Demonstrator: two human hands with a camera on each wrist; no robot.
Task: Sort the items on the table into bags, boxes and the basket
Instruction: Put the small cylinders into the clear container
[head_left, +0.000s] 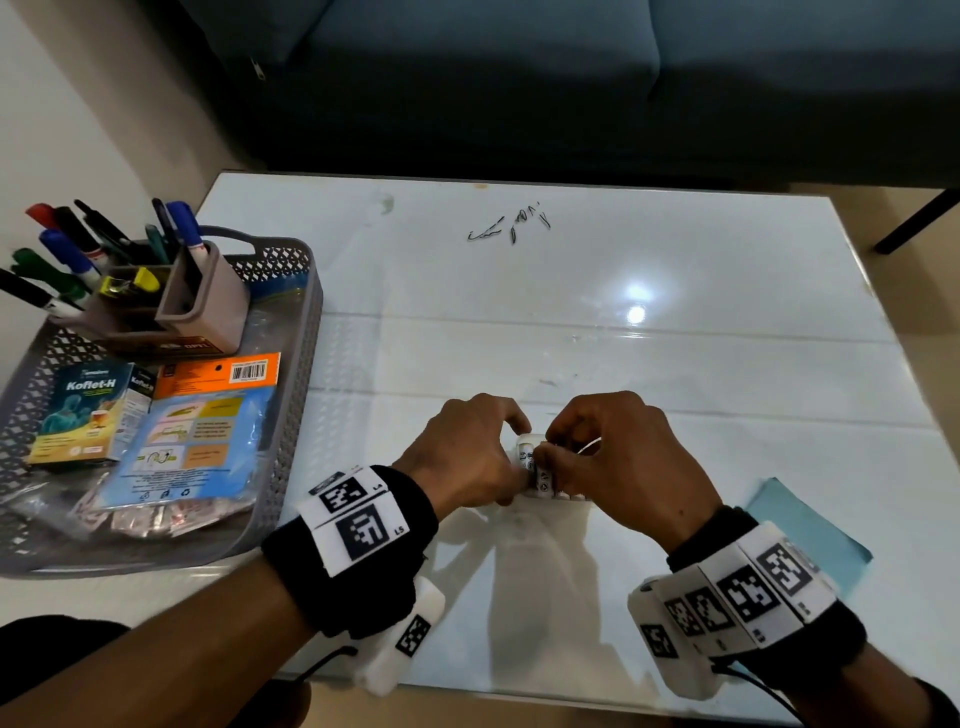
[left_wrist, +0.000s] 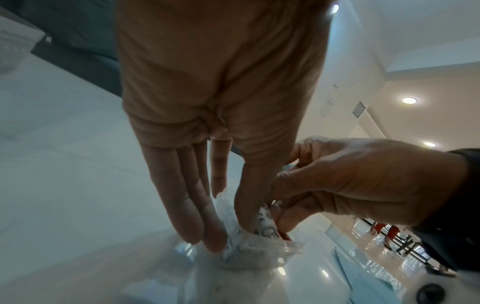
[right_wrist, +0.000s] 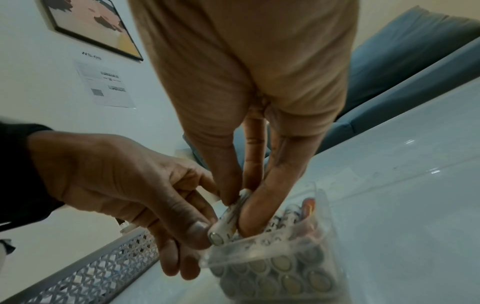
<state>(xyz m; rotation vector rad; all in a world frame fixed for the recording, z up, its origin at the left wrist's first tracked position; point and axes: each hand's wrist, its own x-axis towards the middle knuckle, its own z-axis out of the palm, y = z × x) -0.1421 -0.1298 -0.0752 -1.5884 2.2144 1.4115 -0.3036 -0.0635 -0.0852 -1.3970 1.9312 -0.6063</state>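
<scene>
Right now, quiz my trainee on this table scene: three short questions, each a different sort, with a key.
1. True or false: the battery held by the left hand and right hand is over a clear bag of batteries.
2. The Koflet-H box lies in: A) the basket B) the pen holder C) the sofa
3. Fill in: the paper clips lie on the ____.

Key: 1 true; 2 A; 3 table.

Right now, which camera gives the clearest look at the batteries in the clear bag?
The right wrist view: the batteries show as rows of round ends through the clear bag, with one more pinched between both hands. The left wrist view shows only blurred printed casings under the fingers. The head view hides nearly all of them behind the hands.
</scene>
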